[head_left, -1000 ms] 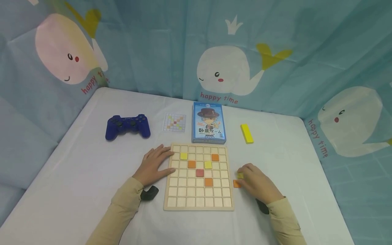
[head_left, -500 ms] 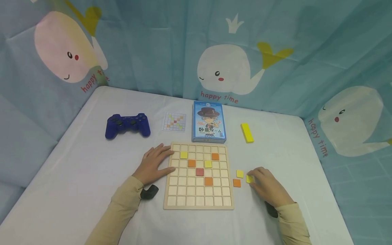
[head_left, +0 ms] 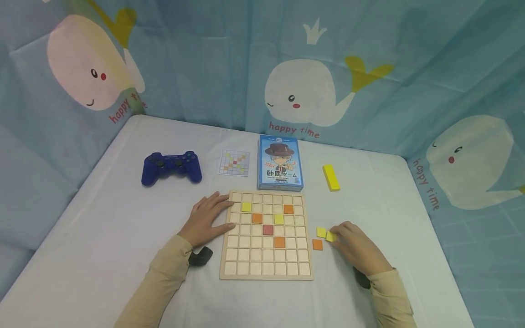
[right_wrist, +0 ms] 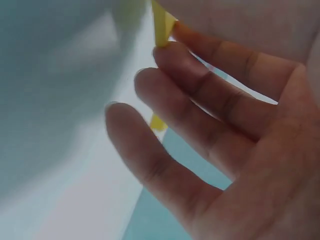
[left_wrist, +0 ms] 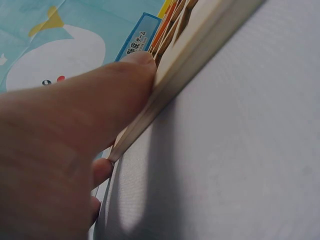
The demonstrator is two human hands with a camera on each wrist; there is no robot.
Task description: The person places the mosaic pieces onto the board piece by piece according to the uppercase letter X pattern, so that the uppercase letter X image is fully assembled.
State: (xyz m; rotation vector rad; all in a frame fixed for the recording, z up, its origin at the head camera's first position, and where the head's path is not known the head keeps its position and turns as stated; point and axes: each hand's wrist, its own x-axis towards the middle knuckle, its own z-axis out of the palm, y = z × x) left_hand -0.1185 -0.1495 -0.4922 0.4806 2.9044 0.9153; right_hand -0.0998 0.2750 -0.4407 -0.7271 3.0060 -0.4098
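Observation:
My right hand [head_left: 356, 246] pinches a yellow square tile [head_left: 331, 236] between thumb and fingertips, to the right of the board. The tile [right_wrist: 160, 25] shows edge-on at the top of the right wrist view. Just left of it lie another yellow tile [head_left: 321, 232] and an orange tile [head_left: 317, 244]. My left hand [head_left: 205, 221] rests against the left edge of the wooden grid board [head_left: 250, 276], fingers spread and thumb on the rim. In the left wrist view the thumb [left_wrist: 120, 82] touches the board's edge [left_wrist: 200, 45]. Yellow, orange and red tiles sit in the board's squares.
Behind the board lie a small card with a printed coloured grid [head_left: 234, 162] and a blue game box [head_left: 280, 162]. A blue game controller [head_left: 172, 168] is at the back left, a yellow block [head_left: 331, 177] at the back right. A whale-print curtain [head_left: 229, 68] surrounds the white table.
My right hand has moved right from over the loose tiles, uncovering a yellow and an orange one, then slightly back left with the pinched tile. My left hand stays in place.

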